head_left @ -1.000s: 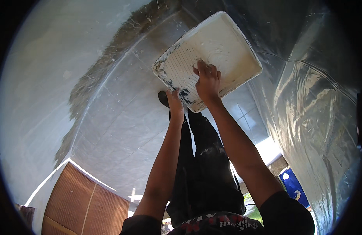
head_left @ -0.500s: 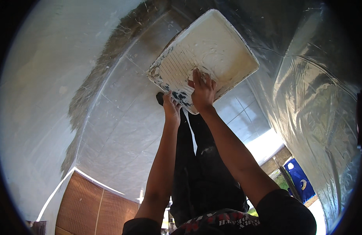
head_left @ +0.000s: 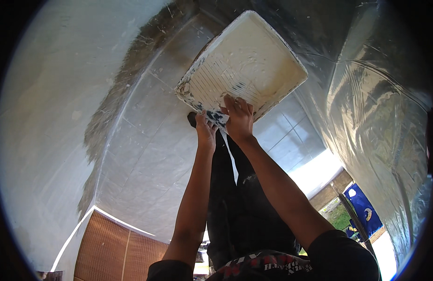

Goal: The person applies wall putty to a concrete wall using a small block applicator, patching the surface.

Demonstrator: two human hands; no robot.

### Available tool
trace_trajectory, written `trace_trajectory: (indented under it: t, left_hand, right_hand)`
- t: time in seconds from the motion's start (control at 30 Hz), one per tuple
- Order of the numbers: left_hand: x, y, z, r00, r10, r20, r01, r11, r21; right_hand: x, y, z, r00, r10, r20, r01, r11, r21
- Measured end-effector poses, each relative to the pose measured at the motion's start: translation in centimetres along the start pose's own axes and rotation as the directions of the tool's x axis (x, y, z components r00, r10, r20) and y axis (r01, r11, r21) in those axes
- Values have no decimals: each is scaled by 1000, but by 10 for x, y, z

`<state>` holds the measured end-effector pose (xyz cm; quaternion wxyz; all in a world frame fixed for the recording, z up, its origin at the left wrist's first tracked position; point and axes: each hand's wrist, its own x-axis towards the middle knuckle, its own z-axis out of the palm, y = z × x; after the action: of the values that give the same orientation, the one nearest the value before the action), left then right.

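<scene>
A paint tray (head_left: 272, 70) with a ribbed slope holds creamy white paint, smeared thick along its left rim. My left hand (head_left: 206, 133) grips the tray's near edge, with the thumb up over the rim. Lower on the ribbed slope, my right hand (head_left: 240, 119) has its fingers bent down over a whitish, paint-covered thing I cannot make out, mostly hidden beneath them. Dark patches show through the thin paint between the two hands. Just left of my left hand is a dark rounded shape (head_left: 192, 119), perhaps a shoe tip.
Grey tiles (head_left: 146, 140) cover the floor. A pale wall (head_left: 52, 126) rises on the left, with a rough dark band along its foot. Shiny plastic sheeting (head_left: 366, 117) hangs on the right. A brown woven panel (head_left: 101, 246) stands at the lower left.
My right hand has drawn down the ribbed slope toward the tray's near edge, baring some ribs and dark patches behind it. My left hand keeps its hold.
</scene>
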<state>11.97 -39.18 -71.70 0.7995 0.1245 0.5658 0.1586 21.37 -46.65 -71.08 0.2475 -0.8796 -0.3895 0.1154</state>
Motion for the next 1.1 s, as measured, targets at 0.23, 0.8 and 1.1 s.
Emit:
trace_trajectory:
  t: [0.23,0.8,1.1]
  left_hand:
    - [0,-2,7,999,-23,24,23,999,25]
    - [-1,11,-3,996,-93,2,93,992,90]
    - [-7,24,22,993,-115,31,113,992,48]
  right_hand:
    - [61,12,2,994,-37,-104,15,978,-208]
    - [0,-13,12,997,-13,82,8,998,65]
    - [-7,4,6,999,38,-17,-40,982,-184]
